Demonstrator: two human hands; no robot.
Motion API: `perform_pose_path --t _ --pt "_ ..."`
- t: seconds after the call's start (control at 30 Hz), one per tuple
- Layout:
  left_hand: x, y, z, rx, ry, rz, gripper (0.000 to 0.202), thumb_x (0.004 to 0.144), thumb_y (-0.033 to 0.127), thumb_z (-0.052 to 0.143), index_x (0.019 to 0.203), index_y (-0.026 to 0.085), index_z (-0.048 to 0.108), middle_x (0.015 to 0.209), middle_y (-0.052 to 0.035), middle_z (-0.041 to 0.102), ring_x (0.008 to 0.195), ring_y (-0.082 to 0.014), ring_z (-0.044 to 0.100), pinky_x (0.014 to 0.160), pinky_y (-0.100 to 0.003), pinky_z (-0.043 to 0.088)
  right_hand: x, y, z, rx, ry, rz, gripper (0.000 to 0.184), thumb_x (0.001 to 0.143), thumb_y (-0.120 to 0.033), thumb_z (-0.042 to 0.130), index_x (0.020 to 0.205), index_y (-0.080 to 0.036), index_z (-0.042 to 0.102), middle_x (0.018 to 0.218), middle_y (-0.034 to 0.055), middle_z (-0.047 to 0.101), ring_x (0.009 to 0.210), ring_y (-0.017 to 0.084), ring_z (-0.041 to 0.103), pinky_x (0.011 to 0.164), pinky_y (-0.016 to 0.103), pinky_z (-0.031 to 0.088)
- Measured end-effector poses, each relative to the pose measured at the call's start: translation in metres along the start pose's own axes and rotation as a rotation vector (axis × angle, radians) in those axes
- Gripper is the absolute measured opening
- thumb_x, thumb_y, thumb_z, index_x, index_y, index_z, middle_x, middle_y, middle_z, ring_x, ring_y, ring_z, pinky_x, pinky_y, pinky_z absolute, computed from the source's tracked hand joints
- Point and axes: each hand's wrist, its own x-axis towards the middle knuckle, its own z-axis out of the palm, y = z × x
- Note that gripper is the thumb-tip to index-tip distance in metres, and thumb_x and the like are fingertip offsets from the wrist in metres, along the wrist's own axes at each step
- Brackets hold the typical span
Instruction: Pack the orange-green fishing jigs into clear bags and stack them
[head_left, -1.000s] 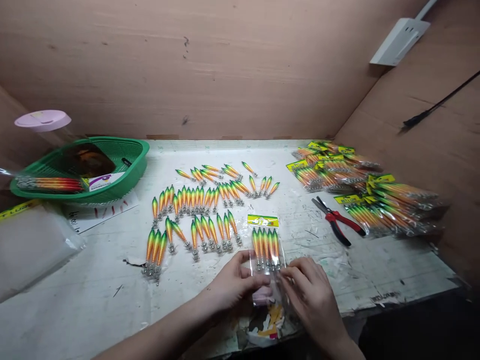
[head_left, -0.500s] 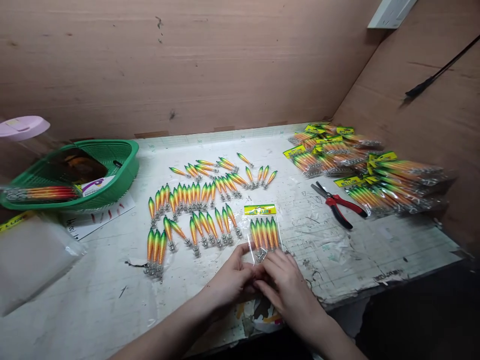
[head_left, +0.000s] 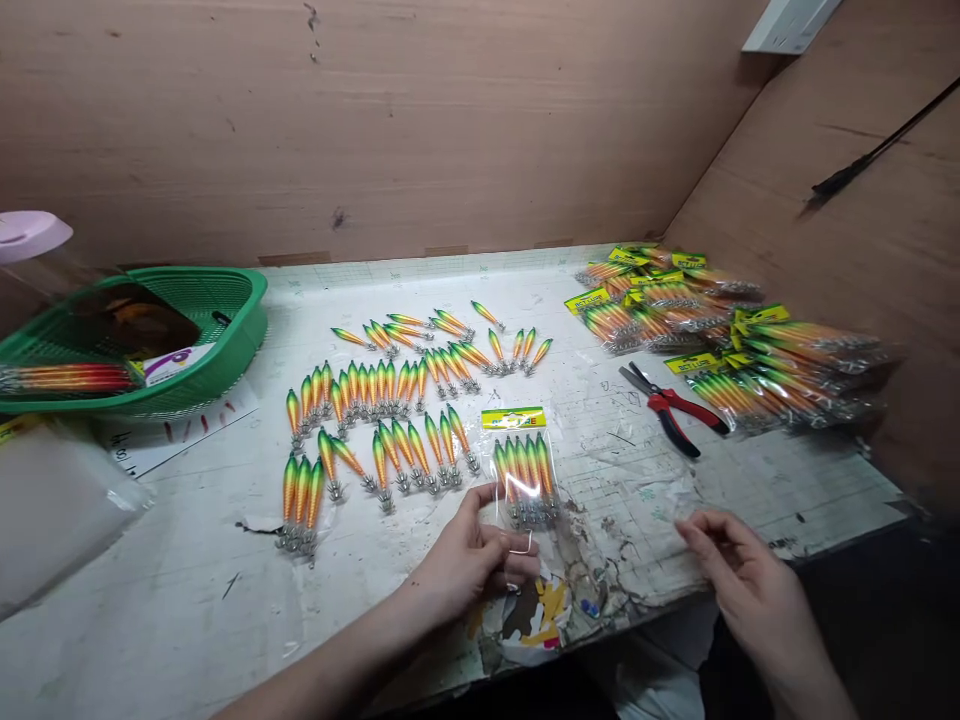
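My left hand holds the lower end of a clear bag of squid jigs near the table's front edge, its fingers partly behind the plastic. Several green, yellow and orange jigs lie side by side in this bag, under a yellow-green header. Away to the right, my right hand is closed, thumb and forefinger pinched together. Whatever is between those fingertips, if anything, is too faint to make out. Loose squid jigs of the same colours lie in rough rows left of and beyond the bag.
Red-handled pliers lie right of the bag. Filled packets are piled at the back right. At left stand a green basket and a pink-lidded container, with a stack of clear bags in front.
My right hand has left the bag and moved right, over the table's front edge. My left hand stays at the bag's lower end. The view has shifted slightly.
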Motion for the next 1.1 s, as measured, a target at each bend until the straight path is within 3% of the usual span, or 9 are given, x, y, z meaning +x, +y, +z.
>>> perform_pose_path --t 0.13,0.23,0.3,0.37,0.43,0.67,0.77,0.97,1.1 --pt "-0.015 -0.004 -0.017 0.609 0.099 0.233 0.051 0.095 0.025 0.041 0.143 0.014 0.025 0.071 -0.0021 0.067 0.059 -0.0173 0.067 0.059 -0.029 0.052 0.010 0.017 -0.016 -0.315 0.140 -0.118 0.023 0.091 -0.033 0.047 0.083 -0.019 0.063 0.077 0.0115 0.064 0.072 0.028 0.057 0.067 0.042 0.045" --pt "-0.014 -0.004 -0.035 1.276 0.228 0.917 0.035 0.094 0.016 0.041 0.126 0.013 0.051 0.073 -0.0052 0.067 0.062 -0.0183 0.064 0.056 -0.027 0.048 0.014 -0.012 -0.010 -0.361 0.030 -0.542 0.025 0.093 -0.019 0.048 0.112 -0.015 0.063 0.100 0.0144 0.069 0.093 0.028 0.061 0.081 0.043 0.049" --pt "-0.007 0.000 -0.040 1.535 0.187 1.394 0.028 0.092 0.010 0.045 0.116 0.013 0.060 0.088 -0.0097 0.072 0.075 -0.0201 0.065 0.064 -0.029 0.051 0.016 -0.037 0.003 -0.273 -0.097 -0.823 0.029 0.093 -0.012 0.048 0.119 -0.012 0.062 0.112 0.0139 0.070 0.107 0.027 0.060 0.088 0.040 0.051" --pt "0.002 0.005 -0.039 1.647 0.078 1.673 0.023 0.091 0.008 0.050 0.110 0.011 0.063 0.096 -0.0093 0.073 0.083 -0.0201 0.064 0.074 -0.031 0.051 0.017 -0.055 0.018 -0.195 -0.166 -1.046 0.029 0.094 -0.008 0.044 0.114 -0.010 0.065 0.112 0.0123 0.072 0.110 0.025 0.061 0.092 0.038 0.052" --pt "0.009 0.009 -0.036 1.644 -0.011 1.752 0.017 0.092 0.007 0.051 0.102 0.010 0.065 0.093 -0.0070 0.074 0.082 -0.0186 0.063 0.077 -0.030 0.050 0.017 -0.062 0.031 -0.096 -0.187 -1.152 0.028 0.094 -0.004 0.042 0.105 -0.009 0.067 0.104 0.0109 0.075 0.104 0.023 0.065 0.092 0.037 0.054" --pt "0.010 -0.001 -0.038 1.439 0.040 1.518 0.026 0.099 0.011 0.038 0.086 0.016 0.060 0.083 -0.0034 0.072 0.080 -0.0162 0.058 0.075 -0.028 0.046 0.004 -0.048 0.044 0.360 -0.331 -0.698 0.022 0.096 -0.013 0.042 0.103 -0.020 0.062 0.093 0.0080 0.073 0.085 0.020 0.065 0.074 0.035 0.055" --pt "0.005 -0.010 -0.034 1.349 0.104 1.366 0.021 0.095 0.008 0.041 0.084 0.018 0.056 0.077 -0.0034 0.069 0.074 -0.0168 0.057 0.069 -0.029 0.046 -0.003 -0.058 0.043 0.324 -0.334 -0.457 0.016 0.095 -0.015 0.046 0.088 -0.023 0.058 0.077 0.0024 0.066 0.073 0.018 0.060 0.065 0.031 0.050" --pt "0.004 -0.015 -0.018 0.963 0.260 0.729 0.007 0.091 0.019 0.046 0.086 0.021 0.050 0.076 -0.0024 0.063 0.070 -0.0167 0.062 0.064 -0.027 0.048 -0.013 -0.079 0.059 0.184 -0.204 -0.139 0.019 0.096 -0.023 0.045 0.079 -0.023 0.053 0.072 -0.0005 0.061 0.069 0.018 0.056 0.067 0.032 0.040" --pt "0.009 -0.012 -0.009 0.861 0.324 0.598 0.015 0.089 0.025 0.045 0.103 0.022 0.042 0.072 0.0012 0.061 0.069 -0.0184 0.064 0.064 -0.028 0.047 -0.018 -0.084 0.073 0.130 -0.100 -0.015 0.024 0.097 -0.031 0.042 0.076 -0.023 0.052 0.072 -0.0002 0.063 0.069 0.018 0.059 0.072 0.034 0.037"
